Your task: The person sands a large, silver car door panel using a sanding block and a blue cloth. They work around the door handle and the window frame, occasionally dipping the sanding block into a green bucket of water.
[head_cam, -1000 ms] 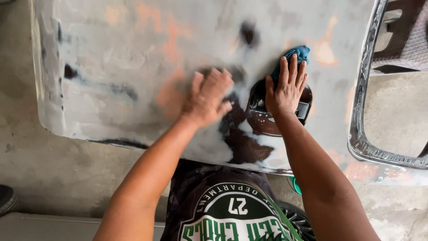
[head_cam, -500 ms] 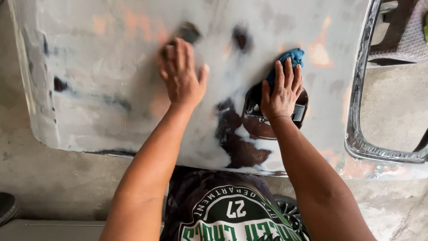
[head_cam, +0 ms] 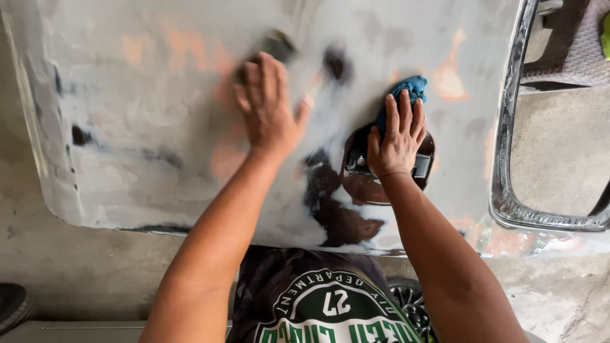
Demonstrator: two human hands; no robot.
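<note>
A grey, sanded car door panel [head_cam: 152, 127] with orange and dark patches fills the head view. My left hand [head_cam: 270, 111] lies flat on the panel's upper middle, blurred by motion. It presses a dark sanding sheet [head_cam: 277, 44] that peeks out past the fingertips. My right hand [head_cam: 398, 141] rests over the dark door-handle recess [head_cam: 359, 184], fingers spread, pinning a blue cloth [head_cam: 410, 89] against the panel.
A chrome window frame [head_cam: 508, 190] borders the panel on the right. Beyond it is a concrete floor [head_cam: 559, 146] and a dark woven seat [head_cam: 575, 51]. A tyre [head_cam: 13, 305] sits at the lower left, and a wheel rim [head_cam: 410, 305] by my shirt.
My left hand has slid up and to the left across the panel with the sanding sheet. My right hand has stayed on the blue cloth.
</note>
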